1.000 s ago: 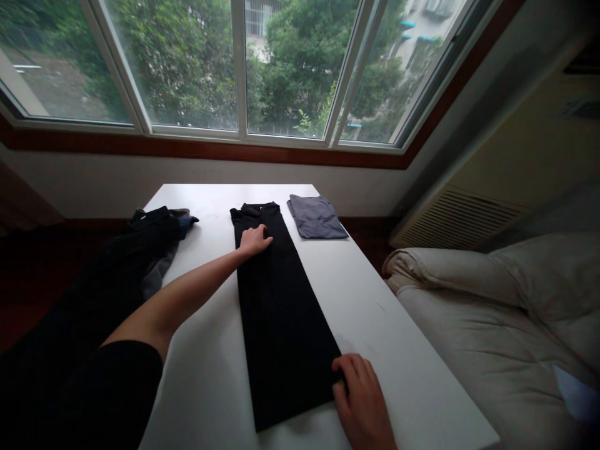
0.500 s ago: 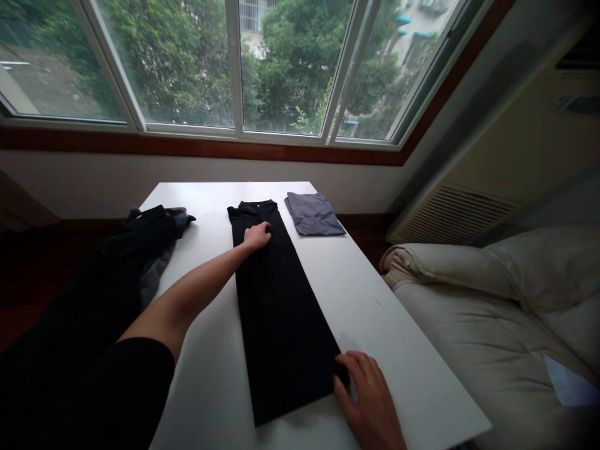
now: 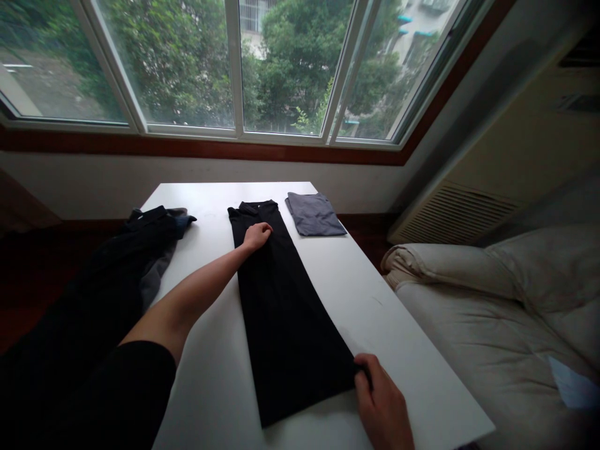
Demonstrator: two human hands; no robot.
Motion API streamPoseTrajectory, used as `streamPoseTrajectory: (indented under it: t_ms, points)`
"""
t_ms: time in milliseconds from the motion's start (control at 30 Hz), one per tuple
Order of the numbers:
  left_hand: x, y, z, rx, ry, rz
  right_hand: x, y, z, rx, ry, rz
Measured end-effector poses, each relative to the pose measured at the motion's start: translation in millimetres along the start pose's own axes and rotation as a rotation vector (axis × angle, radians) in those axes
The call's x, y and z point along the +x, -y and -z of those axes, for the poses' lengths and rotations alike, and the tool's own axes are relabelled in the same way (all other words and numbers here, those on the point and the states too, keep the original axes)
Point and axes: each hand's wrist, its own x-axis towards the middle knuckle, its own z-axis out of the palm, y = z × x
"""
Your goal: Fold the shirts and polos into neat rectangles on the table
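Observation:
A long black garment point(image 3: 290, 325) lies flat in a lengthwise fold on the white table point(image 3: 398, 362). Its narrow far end has a raised band or collar; I cannot tell whether it is a shirt or trousers. My left hand point(image 3: 257, 236) reaches across to the far part and is closed on the cloth, fingertips hidden. At the near right corner, my right hand point(image 3: 382, 397) grips the edge between thumb and curled fingers, drawing that corner outward. Just right of the far end sits a folded grey cloth item point(image 3: 315, 214).
A heap of dark clothes point(image 3: 140, 244) hangs over the table's left edge. To the right stands a beige sofa point(image 3: 459, 312) with a pale sheet point(image 3: 574, 381) on it. A window point(image 3: 285, 69) spans the wall behind the table.
My right hand has moved right and closed on the garment's near corner, pulling it outward so the near end spreads wider. My left hand stays at almost the same place.

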Motion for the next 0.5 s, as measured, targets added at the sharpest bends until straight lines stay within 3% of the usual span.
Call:
streamPoseTrajectory:
  t_ms: [267, 500]
  points:
    - [-8, -1, -3.4, 0.016, -0.017, -0.022, 6, -2, -3, -0.102, 0.025, 0.233]
    - [-13, -3, -2.2, 0.089, -0.017, -0.101, 3, -21, -2, -0.154, -0.095, 0.274]
